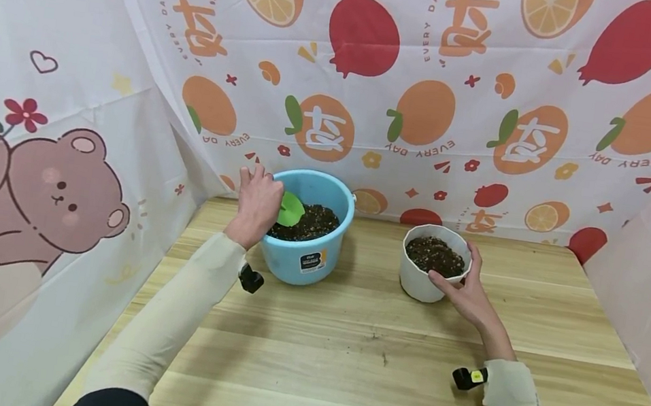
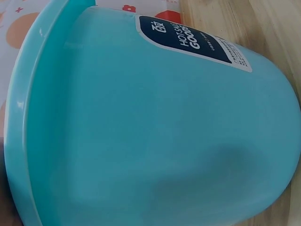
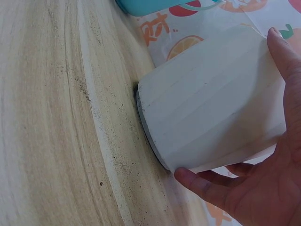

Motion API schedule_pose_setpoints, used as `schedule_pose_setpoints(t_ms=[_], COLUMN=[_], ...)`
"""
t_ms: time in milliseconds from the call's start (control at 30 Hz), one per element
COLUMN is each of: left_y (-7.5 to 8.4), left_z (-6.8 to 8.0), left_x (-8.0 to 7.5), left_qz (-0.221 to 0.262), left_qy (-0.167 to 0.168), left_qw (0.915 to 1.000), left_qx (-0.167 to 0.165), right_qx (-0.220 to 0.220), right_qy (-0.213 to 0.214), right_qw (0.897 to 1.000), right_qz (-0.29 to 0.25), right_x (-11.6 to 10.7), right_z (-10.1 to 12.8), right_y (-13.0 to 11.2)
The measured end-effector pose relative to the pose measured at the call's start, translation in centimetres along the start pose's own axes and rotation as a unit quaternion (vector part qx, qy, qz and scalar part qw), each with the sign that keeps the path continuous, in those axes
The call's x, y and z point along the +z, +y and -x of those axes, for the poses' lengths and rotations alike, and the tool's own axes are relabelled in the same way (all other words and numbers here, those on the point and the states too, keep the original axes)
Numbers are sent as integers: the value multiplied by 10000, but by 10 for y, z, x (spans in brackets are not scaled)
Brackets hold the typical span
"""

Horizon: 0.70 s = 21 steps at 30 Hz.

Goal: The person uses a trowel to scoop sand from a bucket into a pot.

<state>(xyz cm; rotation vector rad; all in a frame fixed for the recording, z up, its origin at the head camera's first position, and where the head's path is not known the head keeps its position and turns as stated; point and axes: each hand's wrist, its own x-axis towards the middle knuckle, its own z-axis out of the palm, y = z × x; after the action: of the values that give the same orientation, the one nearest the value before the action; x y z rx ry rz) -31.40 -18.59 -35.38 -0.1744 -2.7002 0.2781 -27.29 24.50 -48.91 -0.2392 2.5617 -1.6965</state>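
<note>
One knock of the green scoop (image 1: pixel 291 211) my left hand (image 1: pixel 258 205) grips in the blue bucket (image 1: pixel 283 262), mid-frame, might, I judge, fling soil (image 1: pixel 313 223) out, while my right hand (image 1: pixel 472 291), clasping the white pot (image 1: pixel 421 284) right of centre, could tip it by squeezing unevenly.

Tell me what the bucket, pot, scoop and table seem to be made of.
Bucket: probably plastic, glossy; its smooth blue rim catches small highlights.
Pot: likely plastic, perhaps ceramic, rather matte; its white faceted wall shows little shine.
Scoop: probably plastic; evenly bright green, finish unclear.
Table: wood or wood-look laminate, low sheen; pale grain runs across it.
</note>
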Motion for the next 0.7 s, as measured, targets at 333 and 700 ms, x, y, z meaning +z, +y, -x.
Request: schedule_pose_setpoints(t_ms=[333,700], left_y=[0,-1], left_z=[-1,-2], left_x=[3,6], left_qz=[242,372], left_qy=[-70,-201], left_qw=[9997,9991], left_qx=[73,67], right_qx=[-22,0], right_qy=[-16,-19], right_qw=[10000,10000], right_qz=[23,-6], right_x=[-1,0], right_z=[1,2], right_y=[0,0])
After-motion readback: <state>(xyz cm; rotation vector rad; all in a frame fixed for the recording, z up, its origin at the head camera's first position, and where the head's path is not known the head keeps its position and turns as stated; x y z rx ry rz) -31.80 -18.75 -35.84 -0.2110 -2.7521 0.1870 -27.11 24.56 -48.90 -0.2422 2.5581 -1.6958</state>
